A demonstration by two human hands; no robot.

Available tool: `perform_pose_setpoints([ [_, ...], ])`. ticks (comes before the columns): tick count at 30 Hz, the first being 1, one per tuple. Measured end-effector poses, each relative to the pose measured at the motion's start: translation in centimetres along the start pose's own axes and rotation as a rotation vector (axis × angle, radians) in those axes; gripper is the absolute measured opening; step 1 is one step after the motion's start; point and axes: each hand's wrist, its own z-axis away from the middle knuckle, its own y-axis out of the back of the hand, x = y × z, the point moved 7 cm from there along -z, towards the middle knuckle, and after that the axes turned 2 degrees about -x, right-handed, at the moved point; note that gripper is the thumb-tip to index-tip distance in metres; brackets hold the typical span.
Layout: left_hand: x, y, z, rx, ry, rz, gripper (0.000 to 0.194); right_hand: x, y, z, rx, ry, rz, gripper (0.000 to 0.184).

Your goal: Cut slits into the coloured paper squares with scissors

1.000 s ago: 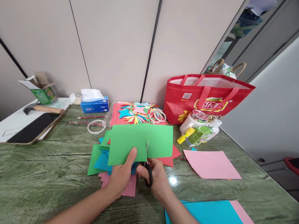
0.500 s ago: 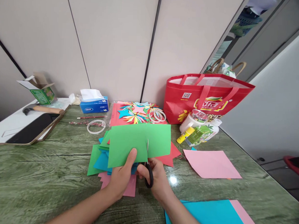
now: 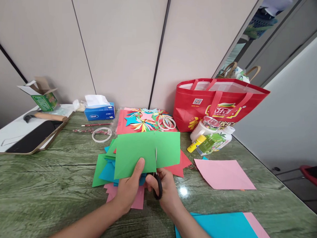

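My left hand (image 3: 131, 182) pinches the lower edge of a green sheet of paper (image 3: 135, 149), thumb on top and fingers hidden underneath. In my right hand (image 3: 165, 185) is a pair of black-handled scissors (image 3: 159, 188), whose blades sit in a slit running up from the sheet's lower edge. The part right of the slit hangs slightly apart from the left part. Below the sheet lie blue paper pieces (image 3: 107, 172), a pink paper piece (image 3: 138, 198) and a red paper piece (image 3: 181, 165).
A pink sheet (image 3: 224, 174) and blue sheets (image 3: 222, 229) lie at the right. Behind stand a red bag (image 3: 184, 109), a yellow glue stick (image 3: 196, 143), a tissue box (image 3: 99, 112) and folded paper decorations (image 3: 145, 125). A tape roll (image 3: 93, 134) and a hammer (image 3: 50, 116) lie left.
The green sheet and scissors have shifted very slightly left. The blades remain in the slit, and both hands keep their hold.
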Motion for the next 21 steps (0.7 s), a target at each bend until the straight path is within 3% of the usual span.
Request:
perform_pose_setpoints([
  [9,1.5,0.1,1.0,0.026,0.1,-0.096,0.029,0.6,0.0,-0.2,0.018,-0.013,-0.009,0.03],
  [14,1.9,0.4,1.0,0.089,0.082,-0.164,0.028,1.2,0.1,-0.3,0.023,-0.026,-0.015,0.029],
  [21,1.6,-0.1,0.9,0.026,0.081,-0.137,0.029,1.6,0.1,-0.7,0.025,-0.036,-0.035,0.028],
])
